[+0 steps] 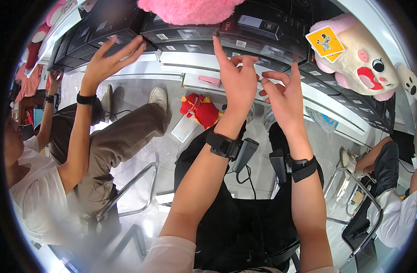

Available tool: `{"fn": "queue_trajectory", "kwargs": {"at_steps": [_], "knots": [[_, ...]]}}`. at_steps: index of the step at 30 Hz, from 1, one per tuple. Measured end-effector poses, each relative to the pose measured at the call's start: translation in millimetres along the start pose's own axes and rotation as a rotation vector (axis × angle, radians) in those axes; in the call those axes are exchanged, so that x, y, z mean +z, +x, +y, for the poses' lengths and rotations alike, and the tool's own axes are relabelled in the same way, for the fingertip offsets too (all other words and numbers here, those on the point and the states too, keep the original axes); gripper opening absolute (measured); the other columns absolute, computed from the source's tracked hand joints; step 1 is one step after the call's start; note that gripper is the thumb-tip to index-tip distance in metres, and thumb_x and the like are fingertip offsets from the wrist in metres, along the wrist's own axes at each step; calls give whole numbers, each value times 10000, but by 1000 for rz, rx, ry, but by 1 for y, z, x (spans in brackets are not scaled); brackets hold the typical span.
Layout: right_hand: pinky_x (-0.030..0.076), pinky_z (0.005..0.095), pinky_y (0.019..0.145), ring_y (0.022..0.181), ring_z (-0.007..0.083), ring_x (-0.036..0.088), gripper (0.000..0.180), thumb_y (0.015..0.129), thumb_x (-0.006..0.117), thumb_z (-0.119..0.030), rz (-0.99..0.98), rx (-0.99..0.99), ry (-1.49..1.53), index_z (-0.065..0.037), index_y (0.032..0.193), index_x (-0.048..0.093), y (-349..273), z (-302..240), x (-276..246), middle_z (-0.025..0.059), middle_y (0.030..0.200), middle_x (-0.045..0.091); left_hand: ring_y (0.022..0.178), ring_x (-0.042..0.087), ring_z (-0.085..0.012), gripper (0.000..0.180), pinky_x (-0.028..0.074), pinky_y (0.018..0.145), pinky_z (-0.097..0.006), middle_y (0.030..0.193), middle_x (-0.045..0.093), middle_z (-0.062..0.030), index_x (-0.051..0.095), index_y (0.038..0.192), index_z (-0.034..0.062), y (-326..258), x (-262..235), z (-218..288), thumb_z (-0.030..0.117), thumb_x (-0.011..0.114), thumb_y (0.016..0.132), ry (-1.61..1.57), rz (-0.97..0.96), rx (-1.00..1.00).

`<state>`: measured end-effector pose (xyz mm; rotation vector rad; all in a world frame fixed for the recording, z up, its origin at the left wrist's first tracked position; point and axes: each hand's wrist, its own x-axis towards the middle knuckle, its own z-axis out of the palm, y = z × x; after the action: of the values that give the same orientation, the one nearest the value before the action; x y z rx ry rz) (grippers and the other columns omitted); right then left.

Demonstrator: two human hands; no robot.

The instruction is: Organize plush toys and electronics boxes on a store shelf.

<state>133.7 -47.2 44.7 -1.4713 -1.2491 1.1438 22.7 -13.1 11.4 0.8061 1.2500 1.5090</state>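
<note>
Head view: left hand (238, 79) raised, forefinger extended, touching a black box (258, 28) on the shelf (195, 61); nothing gripped. Right hand (286, 98) just beside it, fingers spread, empty. Pink plush toy (370, 57) sits right; a co-worker's hand (106, 61) reaches left.
</note>
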Motion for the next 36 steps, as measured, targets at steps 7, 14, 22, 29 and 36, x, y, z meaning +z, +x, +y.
{"fn": "queue_trajectory", "kwargs": {"at_steps": [7,14,22,29,36], "knots": [[574,271,680,823,160,688,975,901,677,-79,-5,2,-3,165,1546,-12,0,0,0,181,1145,682,639,631,-128,839,530,564,-270,949,699,-140,9,1628,80,1,-1,2,-19,499,954,-19,10,-9],[572,266,680,822,157,689,970,905,678,-96,18,-6,21,169,1545,0,0,3,1,170,1127,692,640,634,-135,842,528,564,-276,979,702,-140,17,1624,70,-2,1,1,-22,506,944,-7,-11,-13],[567,269,677,804,160,682,968,895,680,-83,15,-8,18,161,1551,11,1,5,-1,171,1121,689,623,628,-141,861,526,614,-270,998,697,-147,-10,1622,45,4,2,3,12,522,946,44,60,50],[560,268,672,789,164,687,971,892,680,-87,7,9,2,149,1558,14,-1,-1,-3,154,1115,693,628,629,-145,863,528,629,-273,994,691,-141,-16,1627,47,14,-12,7,31,519,950,39,113,21],[556,275,672,795,177,697,970,892,678,-102,-1,0,-18,149,1559,20,-1,0,-4,144,1117,692,627,620,-134,860,526,623,-268,962,691,-139,2,1631,62,10,-9,4,21,521,947,54,81,19]]}}
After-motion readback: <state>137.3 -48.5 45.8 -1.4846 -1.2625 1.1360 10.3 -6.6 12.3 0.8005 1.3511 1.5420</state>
